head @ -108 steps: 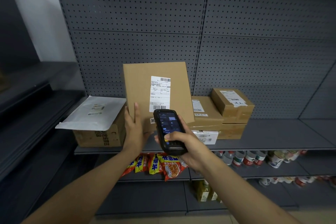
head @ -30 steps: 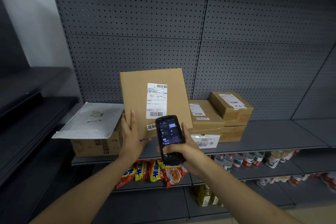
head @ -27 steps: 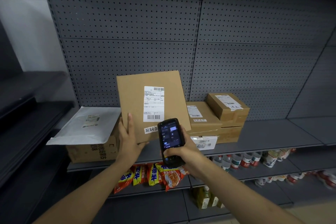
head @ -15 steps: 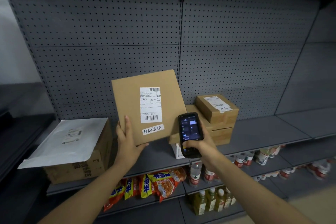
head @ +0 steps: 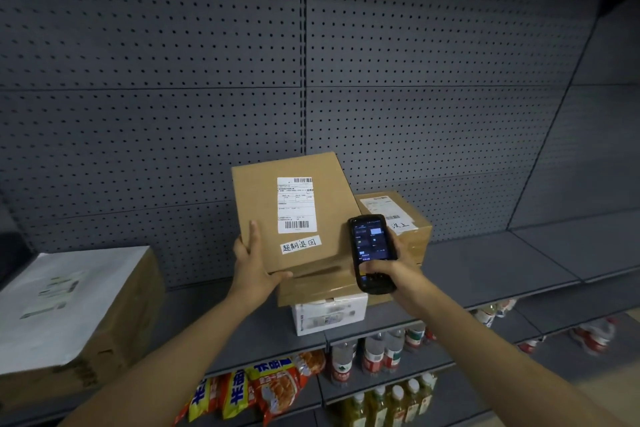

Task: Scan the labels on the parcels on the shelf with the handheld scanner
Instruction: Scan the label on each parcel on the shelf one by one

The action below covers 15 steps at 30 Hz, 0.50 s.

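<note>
One flat brown parcel (head: 294,211) is the thing I care about right now. My left hand (head: 254,267) grips its lower left corner and holds it tilted up, with its bottom edge just over the stack of boxes (head: 322,284) on the shelf (head: 485,274). My right hand (head: 388,270) is closed around the handheld scanner (head: 372,251), just to the right of the parcel, with the thumb on the lower keys.

I think the scan could miss. The scanner's lit screen faces me and its top end points past the parcel's right edge, so the beam may hit the wrong barcode. Only one corner is held, so the parcel could also slip, twist, or knock the boxes under it.

On the parcel is a white shipping label (head: 296,204) with a barcode at the top and another at the bottom. Its small print is too tiny to read. Under it a white strip (head: 300,245) has the handwriting 超期退回.

Behind the scanner sits a smaller box (head: 398,215) with its own label and some handwriting I cannot read fully. Far left of the parcel is a big carton (head: 104,322) with a white mailer bag (head: 62,291) lying on top. Below the parcel are snack bags (head: 263,388) with yellow and blue print, and bottles (head: 377,354).
</note>
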Each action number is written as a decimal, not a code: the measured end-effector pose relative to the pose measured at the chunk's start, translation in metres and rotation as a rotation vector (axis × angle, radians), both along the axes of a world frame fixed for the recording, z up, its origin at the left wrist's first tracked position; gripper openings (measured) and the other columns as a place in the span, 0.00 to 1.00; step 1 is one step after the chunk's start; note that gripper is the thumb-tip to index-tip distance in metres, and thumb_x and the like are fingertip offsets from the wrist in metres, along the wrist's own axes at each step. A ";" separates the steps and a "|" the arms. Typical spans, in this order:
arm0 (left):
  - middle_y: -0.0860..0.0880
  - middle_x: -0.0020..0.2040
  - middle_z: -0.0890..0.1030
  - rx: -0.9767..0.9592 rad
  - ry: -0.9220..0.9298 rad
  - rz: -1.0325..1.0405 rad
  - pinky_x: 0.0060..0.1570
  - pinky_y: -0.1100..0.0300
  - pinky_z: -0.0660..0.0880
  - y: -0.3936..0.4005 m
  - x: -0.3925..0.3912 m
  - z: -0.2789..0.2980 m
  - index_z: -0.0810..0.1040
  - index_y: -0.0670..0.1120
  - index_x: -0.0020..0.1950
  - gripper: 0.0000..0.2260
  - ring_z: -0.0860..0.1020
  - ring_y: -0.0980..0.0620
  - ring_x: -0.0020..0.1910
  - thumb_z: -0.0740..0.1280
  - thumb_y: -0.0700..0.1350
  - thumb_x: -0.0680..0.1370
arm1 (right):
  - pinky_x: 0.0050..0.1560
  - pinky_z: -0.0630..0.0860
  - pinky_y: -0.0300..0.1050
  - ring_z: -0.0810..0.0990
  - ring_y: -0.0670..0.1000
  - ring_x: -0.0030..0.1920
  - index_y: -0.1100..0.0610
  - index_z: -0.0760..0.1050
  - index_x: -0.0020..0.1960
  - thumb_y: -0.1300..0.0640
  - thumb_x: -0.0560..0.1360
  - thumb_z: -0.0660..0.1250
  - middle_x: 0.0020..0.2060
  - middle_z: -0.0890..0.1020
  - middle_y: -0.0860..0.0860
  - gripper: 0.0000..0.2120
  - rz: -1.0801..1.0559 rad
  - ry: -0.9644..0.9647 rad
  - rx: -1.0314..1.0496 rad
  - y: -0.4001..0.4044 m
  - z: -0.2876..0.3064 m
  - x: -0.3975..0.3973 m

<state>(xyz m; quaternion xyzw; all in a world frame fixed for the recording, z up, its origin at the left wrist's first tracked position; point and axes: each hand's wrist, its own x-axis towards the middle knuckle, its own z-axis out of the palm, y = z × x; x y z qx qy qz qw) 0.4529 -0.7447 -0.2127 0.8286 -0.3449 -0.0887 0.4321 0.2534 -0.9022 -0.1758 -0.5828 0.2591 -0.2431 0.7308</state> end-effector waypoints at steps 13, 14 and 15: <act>0.42 0.71 0.54 0.148 0.253 -0.075 0.72 0.53 0.59 -0.069 0.036 0.005 0.35 0.54 0.76 0.55 0.64 0.43 0.69 0.77 0.47 0.68 | 0.43 0.79 0.51 0.79 0.59 0.56 0.49 0.68 0.67 0.68 0.55 0.74 0.60 0.78 0.58 0.42 -0.093 0.060 0.050 -0.055 -0.011 0.036; 0.42 0.71 0.54 0.155 0.267 -0.077 0.72 0.53 0.59 -0.073 0.039 0.004 0.35 0.54 0.77 0.55 0.64 0.43 0.69 0.77 0.48 0.68 | 0.43 0.80 0.51 0.79 0.59 0.55 0.48 0.70 0.65 0.68 0.56 0.73 0.59 0.78 0.58 0.40 -0.092 0.072 0.038 -0.058 -0.011 0.039; 0.42 0.71 0.54 0.160 0.279 -0.080 0.72 0.52 0.59 -0.078 0.042 0.002 0.36 0.54 0.77 0.54 0.64 0.43 0.69 0.77 0.48 0.68 | 0.44 0.80 0.52 0.79 0.58 0.53 0.48 0.70 0.63 0.69 0.57 0.73 0.58 0.79 0.58 0.37 -0.093 0.084 0.024 -0.061 -0.012 0.041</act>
